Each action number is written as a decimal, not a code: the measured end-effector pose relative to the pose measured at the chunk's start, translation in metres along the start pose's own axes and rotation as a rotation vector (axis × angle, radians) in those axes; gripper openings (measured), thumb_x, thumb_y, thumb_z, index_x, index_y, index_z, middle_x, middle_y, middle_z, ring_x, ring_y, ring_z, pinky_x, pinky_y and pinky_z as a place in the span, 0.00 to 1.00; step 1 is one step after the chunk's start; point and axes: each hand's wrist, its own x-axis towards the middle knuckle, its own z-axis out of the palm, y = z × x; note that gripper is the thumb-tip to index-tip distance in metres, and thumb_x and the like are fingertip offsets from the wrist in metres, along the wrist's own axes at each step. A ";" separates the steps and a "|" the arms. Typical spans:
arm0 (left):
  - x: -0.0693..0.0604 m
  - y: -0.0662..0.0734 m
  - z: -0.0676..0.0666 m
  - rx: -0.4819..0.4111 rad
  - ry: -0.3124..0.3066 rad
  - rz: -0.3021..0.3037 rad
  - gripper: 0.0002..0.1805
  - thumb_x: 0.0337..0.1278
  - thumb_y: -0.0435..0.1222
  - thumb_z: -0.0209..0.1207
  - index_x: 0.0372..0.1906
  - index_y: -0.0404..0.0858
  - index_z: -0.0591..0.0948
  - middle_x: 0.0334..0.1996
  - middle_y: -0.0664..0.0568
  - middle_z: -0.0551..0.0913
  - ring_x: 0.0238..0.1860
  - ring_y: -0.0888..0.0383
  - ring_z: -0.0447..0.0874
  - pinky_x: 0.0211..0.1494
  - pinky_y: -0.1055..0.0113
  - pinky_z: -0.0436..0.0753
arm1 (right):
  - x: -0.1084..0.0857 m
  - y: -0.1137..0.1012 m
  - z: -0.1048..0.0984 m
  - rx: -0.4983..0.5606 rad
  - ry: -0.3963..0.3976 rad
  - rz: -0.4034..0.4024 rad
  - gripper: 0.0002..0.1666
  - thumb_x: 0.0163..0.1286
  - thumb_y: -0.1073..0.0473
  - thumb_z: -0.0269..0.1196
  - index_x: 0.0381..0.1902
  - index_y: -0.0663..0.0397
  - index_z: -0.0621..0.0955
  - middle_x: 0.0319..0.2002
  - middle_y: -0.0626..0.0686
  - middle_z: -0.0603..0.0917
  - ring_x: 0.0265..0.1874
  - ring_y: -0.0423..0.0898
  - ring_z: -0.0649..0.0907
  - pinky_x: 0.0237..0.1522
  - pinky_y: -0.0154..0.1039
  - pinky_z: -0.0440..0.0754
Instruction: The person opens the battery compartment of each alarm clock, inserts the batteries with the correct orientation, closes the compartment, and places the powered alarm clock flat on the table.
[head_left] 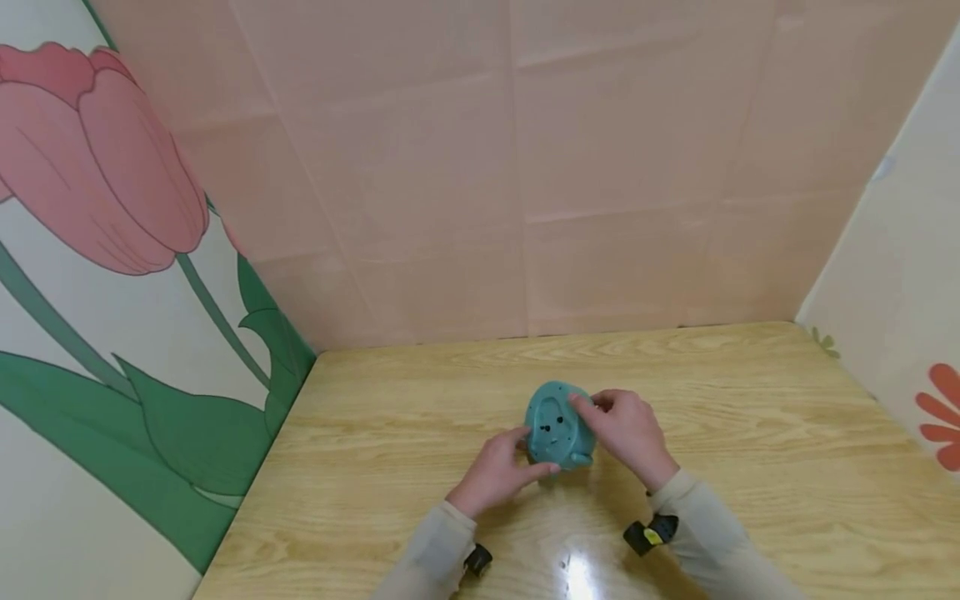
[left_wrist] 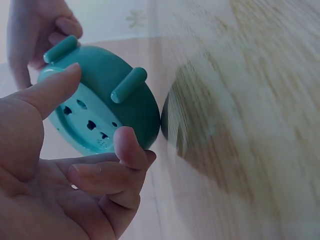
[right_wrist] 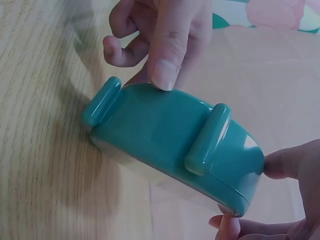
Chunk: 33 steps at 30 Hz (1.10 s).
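A teal, rounded plastic case [head_left: 553,408] is held tilted over the wooden table, its lower edge against or very near the surface. Its recessed face, with several dark holes, points toward the head camera. Two short rounded pegs [right_wrist: 209,140] stick out from its side wall. My left hand [head_left: 497,473] holds the case at its lower left, thumb on the pegged side and fingers at the opposite edge. At the upper right edge, my right hand [head_left: 628,427] grips it between thumb and fingers. What kind of device it is cannot be told, and the opposite face is mostly hidden.
The wood-grain table [head_left: 375,433] reaches back to a pinkish sheet [head_left: 517,183] at the rear. A wall with a painted tulip [head_left: 112,167] borders the left, and a pale wall [head_left: 907,275] borders the right. Each wrist wears a black strapped camera [head_left: 651,533].
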 end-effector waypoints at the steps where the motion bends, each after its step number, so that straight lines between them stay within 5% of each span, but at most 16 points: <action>1: 0.000 -0.001 0.000 -0.006 -0.005 0.000 0.44 0.55 0.57 0.68 0.69 0.34 0.72 0.56 0.45 0.83 0.55 0.52 0.82 0.58 0.57 0.81 | 0.000 -0.001 0.000 -0.001 0.004 0.001 0.39 0.69 0.31 0.58 0.47 0.65 0.85 0.38 0.59 0.88 0.30 0.47 0.83 0.27 0.39 0.78; 8: -0.003 0.008 -0.003 -0.009 -0.019 -0.021 0.45 0.57 0.57 0.67 0.71 0.33 0.69 0.56 0.43 0.82 0.56 0.50 0.81 0.56 0.56 0.82 | -0.002 -0.003 0.002 -0.018 0.045 -0.015 0.41 0.67 0.28 0.59 0.45 0.64 0.86 0.33 0.56 0.88 0.25 0.45 0.82 0.23 0.38 0.78; 14: -0.010 0.032 -0.012 0.000 0.031 0.057 0.39 0.65 0.56 0.61 0.72 0.37 0.69 0.55 0.45 0.81 0.52 0.51 0.81 0.49 0.63 0.82 | -0.004 -0.006 0.005 -0.046 0.076 -0.033 0.42 0.65 0.27 0.59 0.43 0.63 0.87 0.33 0.55 0.88 0.23 0.44 0.81 0.20 0.38 0.76; 22: -0.010 0.045 -0.012 0.027 0.144 0.068 0.32 0.66 0.51 0.62 0.67 0.37 0.75 0.48 0.48 0.82 0.28 0.63 0.75 0.29 0.71 0.75 | -0.008 -0.016 0.009 -0.038 0.086 -0.064 0.40 0.64 0.27 0.61 0.40 0.62 0.87 0.27 0.52 0.86 0.18 0.43 0.79 0.18 0.38 0.75; 28: -0.007 0.044 -0.007 0.060 0.156 0.026 0.32 0.65 0.56 0.60 0.63 0.39 0.79 0.50 0.49 0.83 0.47 0.53 0.82 0.42 0.63 0.81 | -0.011 -0.021 0.012 -0.030 0.103 -0.105 0.38 0.65 0.29 0.62 0.38 0.62 0.88 0.27 0.52 0.88 0.19 0.41 0.80 0.19 0.37 0.76; 33: -0.006 0.044 -0.007 0.041 0.160 0.002 0.30 0.65 0.57 0.61 0.59 0.39 0.82 0.50 0.48 0.84 0.47 0.52 0.82 0.44 0.59 0.82 | -0.013 -0.026 0.014 -0.034 0.086 -0.101 0.35 0.66 0.32 0.63 0.40 0.62 0.88 0.29 0.52 0.88 0.21 0.41 0.81 0.20 0.37 0.77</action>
